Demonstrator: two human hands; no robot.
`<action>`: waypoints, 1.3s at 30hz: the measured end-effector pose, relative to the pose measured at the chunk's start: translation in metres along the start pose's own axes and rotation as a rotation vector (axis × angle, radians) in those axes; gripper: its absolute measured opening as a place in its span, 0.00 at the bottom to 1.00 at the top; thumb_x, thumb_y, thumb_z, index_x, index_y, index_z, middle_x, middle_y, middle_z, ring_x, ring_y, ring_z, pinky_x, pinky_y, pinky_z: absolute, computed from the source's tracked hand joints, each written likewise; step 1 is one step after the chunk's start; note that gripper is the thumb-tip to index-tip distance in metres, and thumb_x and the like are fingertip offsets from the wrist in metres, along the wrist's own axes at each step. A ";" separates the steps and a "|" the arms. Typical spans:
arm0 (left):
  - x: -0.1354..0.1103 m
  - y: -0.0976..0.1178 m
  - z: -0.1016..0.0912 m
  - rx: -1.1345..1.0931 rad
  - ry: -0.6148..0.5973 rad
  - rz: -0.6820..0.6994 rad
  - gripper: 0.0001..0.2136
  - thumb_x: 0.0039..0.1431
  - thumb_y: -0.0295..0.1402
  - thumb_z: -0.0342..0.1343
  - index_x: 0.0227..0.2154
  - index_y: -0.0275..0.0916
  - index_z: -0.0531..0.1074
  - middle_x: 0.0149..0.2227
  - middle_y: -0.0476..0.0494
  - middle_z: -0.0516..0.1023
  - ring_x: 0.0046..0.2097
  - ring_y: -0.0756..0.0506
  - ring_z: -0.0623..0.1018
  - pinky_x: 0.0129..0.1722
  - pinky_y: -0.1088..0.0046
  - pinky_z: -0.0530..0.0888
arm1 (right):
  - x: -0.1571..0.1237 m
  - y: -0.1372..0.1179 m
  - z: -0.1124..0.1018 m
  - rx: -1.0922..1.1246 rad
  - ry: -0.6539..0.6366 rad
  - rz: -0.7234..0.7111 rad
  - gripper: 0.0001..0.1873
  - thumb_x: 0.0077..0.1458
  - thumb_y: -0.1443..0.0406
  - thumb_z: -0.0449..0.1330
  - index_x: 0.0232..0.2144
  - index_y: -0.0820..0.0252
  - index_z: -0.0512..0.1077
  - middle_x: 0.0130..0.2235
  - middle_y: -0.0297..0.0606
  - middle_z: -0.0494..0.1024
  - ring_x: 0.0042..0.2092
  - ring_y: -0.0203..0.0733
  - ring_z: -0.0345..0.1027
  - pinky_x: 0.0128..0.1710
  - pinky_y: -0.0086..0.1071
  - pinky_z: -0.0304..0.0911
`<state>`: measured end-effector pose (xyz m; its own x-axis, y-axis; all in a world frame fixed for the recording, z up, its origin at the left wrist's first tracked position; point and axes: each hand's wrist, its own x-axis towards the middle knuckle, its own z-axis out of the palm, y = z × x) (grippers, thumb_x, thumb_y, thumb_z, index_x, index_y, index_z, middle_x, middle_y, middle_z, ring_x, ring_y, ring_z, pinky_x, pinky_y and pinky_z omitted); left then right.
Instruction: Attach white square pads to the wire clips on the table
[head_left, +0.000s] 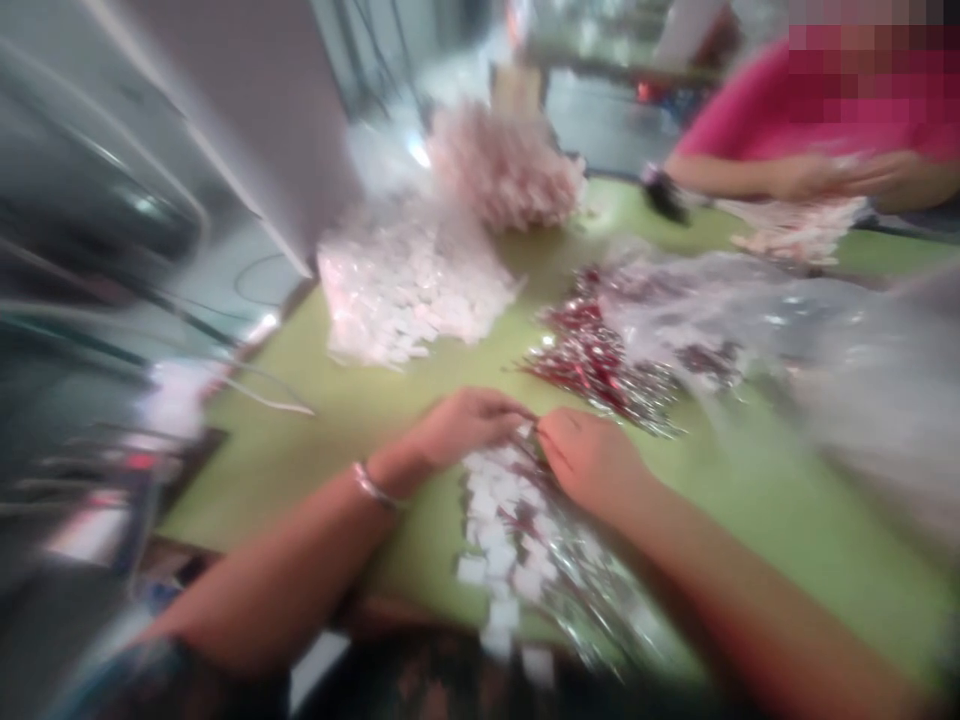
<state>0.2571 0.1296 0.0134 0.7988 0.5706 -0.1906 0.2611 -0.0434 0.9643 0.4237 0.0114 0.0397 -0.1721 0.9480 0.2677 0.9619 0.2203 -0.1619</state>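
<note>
My left hand [471,422], with a bracelet at its wrist, reaches in from the left with thumb and fingers pinched on a small white piece [524,427]. Close against it, my right hand [589,452] is closed, fingers curled. A thin dark strand seems to run between the two, but blur hides what the right fingers hold. Just below both hands lies a heap of white square tabs [495,535] beside silvery, wire-like strands [581,585], reaching the near table edge.
On the green table [360,425] lie a pile of red and silver strands [600,365], clear plastic bags [795,320], a bag of whitish pieces [409,290] and a pink bundle [502,165]. Across the table, a person in a pink top [750,110] handles pale strips [802,225].
</note>
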 end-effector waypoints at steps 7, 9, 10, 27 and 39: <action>0.001 0.009 -0.048 0.568 0.356 0.229 0.15 0.62 0.41 0.50 0.38 0.39 0.79 0.41 0.39 0.79 0.42 0.43 0.75 0.47 0.62 0.71 | 0.002 -0.004 -0.009 0.276 -0.070 0.172 0.09 0.59 0.66 0.53 0.27 0.58 0.68 0.26 0.33 0.72 0.28 0.36 0.63 0.30 0.30 0.54; 0.002 0.005 -0.070 0.831 0.608 0.119 0.16 0.63 0.37 0.46 0.36 0.36 0.78 0.40 0.35 0.78 0.44 0.39 0.74 0.49 0.58 0.69 | 0.003 -0.005 -0.019 0.375 -0.211 0.149 0.07 0.58 0.66 0.56 0.27 0.57 0.70 0.27 0.32 0.74 0.29 0.35 0.65 0.31 0.29 0.55; 0.003 0.003 -0.079 0.924 0.629 0.067 0.16 0.63 0.35 0.46 0.35 0.35 0.78 0.39 0.34 0.77 0.44 0.38 0.73 0.49 0.57 0.69 | 0.004 -0.004 -0.025 0.421 -0.265 0.125 0.07 0.58 0.65 0.56 0.28 0.56 0.71 0.28 0.31 0.75 0.30 0.35 0.66 0.32 0.29 0.56; 0.010 -0.003 -0.048 0.599 0.515 0.157 0.14 0.61 0.35 0.51 0.45 0.38 0.76 0.39 0.40 0.78 0.40 0.43 0.75 0.44 0.65 0.71 | 0.009 0.042 -0.003 0.036 -0.232 0.349 0.08 0.59 0.69 0.55 0.31 0.59 0.74 0.38 0.39 0.75 0.35 0.39 0.67 0.32 0.31 0.55; 0.002 0.001 0.000 -0.466 0.140 -0.099 0.16 0.47 0.42 0.66 0.34 0.35 0.78 0.25 0.48 0.73 0.27 0.53 0.70 0.29 0.75 0.67 | 0.004 0.011 -0.015 0.282 0.049 0.180 0.07 0.61 0.65 0.53 0.33 0.58 0.71 0.32 0.35 0.77 0.33 0.36 0.69 0.34 0.30 0.59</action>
<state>0.2589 0.1304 0.0140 0.6937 0.6594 -0.2898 0.0361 0.3700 0.9283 0.4373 0.0142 0.0531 0.0124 0.9670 0.2546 0.8779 0.1114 -0.4658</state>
